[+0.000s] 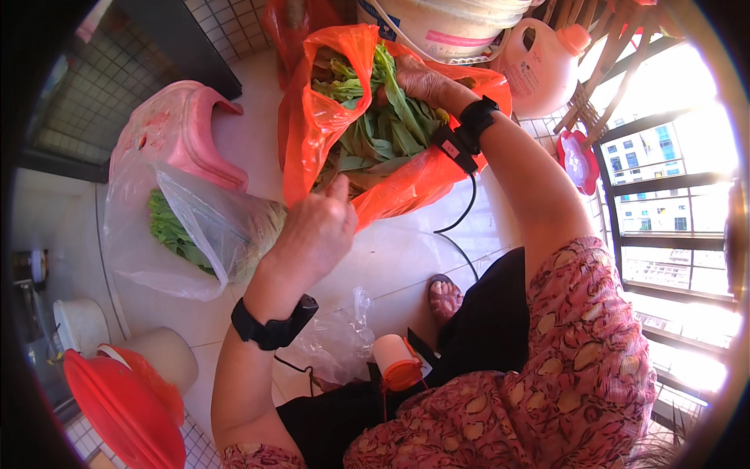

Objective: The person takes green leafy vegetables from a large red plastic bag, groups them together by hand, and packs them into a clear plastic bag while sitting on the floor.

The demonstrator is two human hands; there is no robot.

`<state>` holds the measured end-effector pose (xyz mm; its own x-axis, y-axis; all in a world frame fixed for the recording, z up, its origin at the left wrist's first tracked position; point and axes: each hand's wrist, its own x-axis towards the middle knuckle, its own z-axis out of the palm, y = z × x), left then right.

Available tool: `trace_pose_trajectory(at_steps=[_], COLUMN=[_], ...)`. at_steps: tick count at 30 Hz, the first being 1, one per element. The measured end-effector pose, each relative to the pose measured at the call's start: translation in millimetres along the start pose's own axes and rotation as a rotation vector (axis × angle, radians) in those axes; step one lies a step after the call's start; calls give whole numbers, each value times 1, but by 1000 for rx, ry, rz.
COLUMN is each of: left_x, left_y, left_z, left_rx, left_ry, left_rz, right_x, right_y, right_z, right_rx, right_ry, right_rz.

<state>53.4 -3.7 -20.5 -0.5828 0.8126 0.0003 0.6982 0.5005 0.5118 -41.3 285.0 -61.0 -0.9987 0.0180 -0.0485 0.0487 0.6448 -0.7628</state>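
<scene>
An orange plastic bag (404,190) lies wide open on the tiled floor, filled with long leafy greens (375,138). My right hand (419,82) reaches into its far side, the fingers curled round some stems and partly hidden by leaves. At the bag's near edge my left hand (319,225) is closed over the plastic rim, index finger towards the leaves; its fingertips are mostly hidden. Just left of that hand, a clear plastic bag (187,234) holds more greens (176,231). Both wrists wear black bands, and a cable hangs from the right one.
A pink plastic stool (170,129) stands at the left. Behind the orange bag are a white bucket (445,26) and a pink jug (539,70). A crumpled clear bag (340,340) lies near my feet. Lower left is a red basin (117,410); window bars (668,182) line the right.
</scene>
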Motion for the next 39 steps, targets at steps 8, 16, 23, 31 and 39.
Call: trace_pose_trajectory(at_steps=[8,16,23,31,39], left_x=[8,30,37,24,21], left_y=[-30,-26,-41,-56,-41], left_z=[27,13,31,31,19], left_rx=[-319,-873,-1495,-1869,-1878], left_ry=[23,315,282,235,185], left_rz=[-293,-180,-72,-303,-504], right_x=[-4,-22,-87,-106,-93], right_y=[-13,-72,-113,-122,-126], right_z=[2,28,88,83,46], right_rx=[-36,-493,-459,-213,-217], right_ry=[-112,181,169,-81,-347], right_rz=[-213,-3,-130,-177,-254])
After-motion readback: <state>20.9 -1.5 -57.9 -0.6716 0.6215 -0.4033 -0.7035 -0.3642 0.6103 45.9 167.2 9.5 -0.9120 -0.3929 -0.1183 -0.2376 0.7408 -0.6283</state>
